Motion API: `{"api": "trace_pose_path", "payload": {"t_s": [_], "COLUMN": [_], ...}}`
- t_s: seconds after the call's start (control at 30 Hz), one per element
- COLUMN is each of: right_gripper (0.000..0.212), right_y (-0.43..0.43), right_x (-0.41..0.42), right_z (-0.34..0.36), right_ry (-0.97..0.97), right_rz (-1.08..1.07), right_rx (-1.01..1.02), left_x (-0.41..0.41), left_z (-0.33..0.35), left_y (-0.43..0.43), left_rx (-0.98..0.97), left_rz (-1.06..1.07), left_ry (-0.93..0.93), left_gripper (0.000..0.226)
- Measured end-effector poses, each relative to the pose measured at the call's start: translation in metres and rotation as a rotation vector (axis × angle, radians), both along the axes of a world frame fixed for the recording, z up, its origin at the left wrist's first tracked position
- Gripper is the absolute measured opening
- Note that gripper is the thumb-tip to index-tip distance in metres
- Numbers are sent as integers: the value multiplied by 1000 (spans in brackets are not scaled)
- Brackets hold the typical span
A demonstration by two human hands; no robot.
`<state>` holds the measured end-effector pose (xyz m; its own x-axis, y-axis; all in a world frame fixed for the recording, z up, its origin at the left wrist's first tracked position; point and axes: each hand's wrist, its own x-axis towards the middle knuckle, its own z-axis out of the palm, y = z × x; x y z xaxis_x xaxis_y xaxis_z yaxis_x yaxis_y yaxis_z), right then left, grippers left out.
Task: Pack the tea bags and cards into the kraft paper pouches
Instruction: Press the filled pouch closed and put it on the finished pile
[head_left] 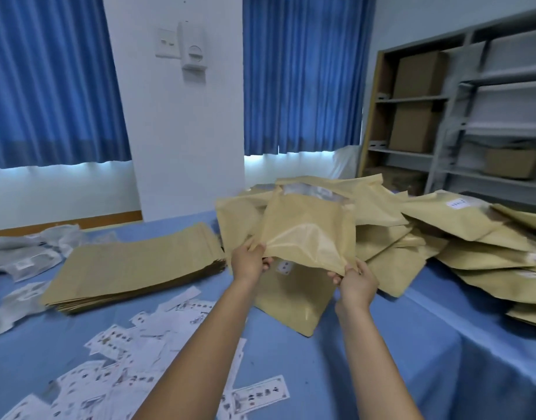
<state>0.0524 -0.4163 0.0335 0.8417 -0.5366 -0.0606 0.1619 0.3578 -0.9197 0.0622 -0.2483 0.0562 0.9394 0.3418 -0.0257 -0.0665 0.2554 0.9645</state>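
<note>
The left hand (pixel 250 259) and the right hand (pixel 356 283) are holding a kraft pouch (pixel 309 228) up over the blue-covered table (pixel 366 374) — each is pinching one near corner, fingers curled round the edge. The pouch is hanging above a second pouch (pixel 294 304) lying flat, with a heap of pouches (pixel 472 237) just behind and to the right, while a stack of flat pouches (pixel 133 265) and scattered cards (pixel 133 359) are lying to the left.

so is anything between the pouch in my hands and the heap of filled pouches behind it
Nothing visible. The left hand and right hand grip the tan kraft paper pouch by its near edge, just in front of the heap of filled kraft pouches. Another flat kraft pouch lies below it on the blue tablecloth.
</note>
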Motion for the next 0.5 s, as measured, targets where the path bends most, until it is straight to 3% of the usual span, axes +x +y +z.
{"api": "trace_pose_path", "payload": {"t_s": [0.13,0.23,0.3,0.37,0.43,0.5], "right_gripper": [28,34,50,43,23,22], "right_y": [-25,-33,-34,-21,2,29], "right_x": [34,71,92,100,100,96], "right_z": [32,70,87,87,72,52], "right_ry": [-92,-368,-379,-322,-259,-200], "right_rz": [-28,203,343,437,474,504], "right_rx": [187,502,623,578,477,404], "left_x": [32,55,59,55,54,52], "left_z": [36,74,85,83,71,59], "left_y": [-30,-42,-48,-52,-51,-46], "left_rx": [-163,-389,-240,44,147,149], "left_rz": [-163,-459,-593,-645,-669,-665], "left_ry": [-56,-81,-37,-10,-26,-24], "left_gripper": [44,45,64,76,69,61]}}
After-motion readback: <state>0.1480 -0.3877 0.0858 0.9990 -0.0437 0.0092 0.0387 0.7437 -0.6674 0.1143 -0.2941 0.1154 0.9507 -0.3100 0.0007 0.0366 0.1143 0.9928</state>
